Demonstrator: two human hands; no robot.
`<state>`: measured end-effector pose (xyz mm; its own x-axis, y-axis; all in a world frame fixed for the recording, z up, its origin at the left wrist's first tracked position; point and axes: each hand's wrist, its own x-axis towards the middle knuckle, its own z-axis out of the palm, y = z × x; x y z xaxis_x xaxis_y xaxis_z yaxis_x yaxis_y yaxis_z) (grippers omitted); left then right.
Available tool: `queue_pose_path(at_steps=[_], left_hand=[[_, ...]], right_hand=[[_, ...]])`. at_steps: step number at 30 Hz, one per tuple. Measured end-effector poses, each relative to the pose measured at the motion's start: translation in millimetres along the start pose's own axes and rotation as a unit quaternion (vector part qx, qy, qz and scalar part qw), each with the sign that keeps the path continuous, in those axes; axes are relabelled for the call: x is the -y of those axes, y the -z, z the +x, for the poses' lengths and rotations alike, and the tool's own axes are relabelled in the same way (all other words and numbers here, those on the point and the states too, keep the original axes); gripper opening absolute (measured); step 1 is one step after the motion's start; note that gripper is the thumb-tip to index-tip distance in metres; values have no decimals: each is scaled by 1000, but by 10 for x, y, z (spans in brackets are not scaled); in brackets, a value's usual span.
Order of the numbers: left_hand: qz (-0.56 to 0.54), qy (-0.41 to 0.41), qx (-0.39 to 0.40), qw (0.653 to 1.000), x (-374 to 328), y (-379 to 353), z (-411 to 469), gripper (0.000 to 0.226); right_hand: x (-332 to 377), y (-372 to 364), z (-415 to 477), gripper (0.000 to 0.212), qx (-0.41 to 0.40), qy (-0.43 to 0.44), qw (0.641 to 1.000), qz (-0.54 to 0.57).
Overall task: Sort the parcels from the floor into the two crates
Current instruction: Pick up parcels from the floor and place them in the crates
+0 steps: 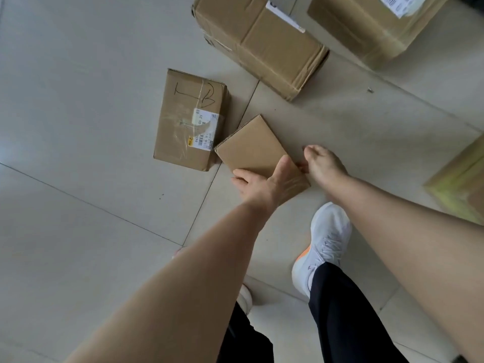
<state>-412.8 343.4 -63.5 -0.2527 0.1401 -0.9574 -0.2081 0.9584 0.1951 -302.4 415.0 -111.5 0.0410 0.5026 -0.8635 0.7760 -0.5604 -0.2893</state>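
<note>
Head view: at frame centre the left hand (pixel 264 184) grips the near edge of a flat parcel (pixel 252 150), thumb on top, apparently to lift it off the floor (pixel 78 74). The right hand (pixel 323 163) curls at its right corner; I cannot tell whether it grips. The box (pixel 187 119) to the left bears a handwritten "B" and a label reading "00 25". No crates show.

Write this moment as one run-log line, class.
left hand: grips plain parcel at near edge | right hand: at its right edge, grip unclear | crates: not in view
</note>
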Motion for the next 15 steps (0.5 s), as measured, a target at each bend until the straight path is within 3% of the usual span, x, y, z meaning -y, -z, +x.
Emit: queue_pose_path(at_steps=[6,11,12,15], left_hand=[[33,-7,-26,999,176,70,34,133],[-17,-15,-56,998,301,276,135,131],[-44,-10,-60,997,310,343,142,118],[-84,-3,-9,996,325,535,170,36]], right_hand=[[-36,-239,63,46,89,-59,992,-70],[-101,-141,-188,67,184,-44,980,62],[-94,-143,-249,60,187,-45,979,63],[-62,-176,-389,35,178,-69,972,140]])
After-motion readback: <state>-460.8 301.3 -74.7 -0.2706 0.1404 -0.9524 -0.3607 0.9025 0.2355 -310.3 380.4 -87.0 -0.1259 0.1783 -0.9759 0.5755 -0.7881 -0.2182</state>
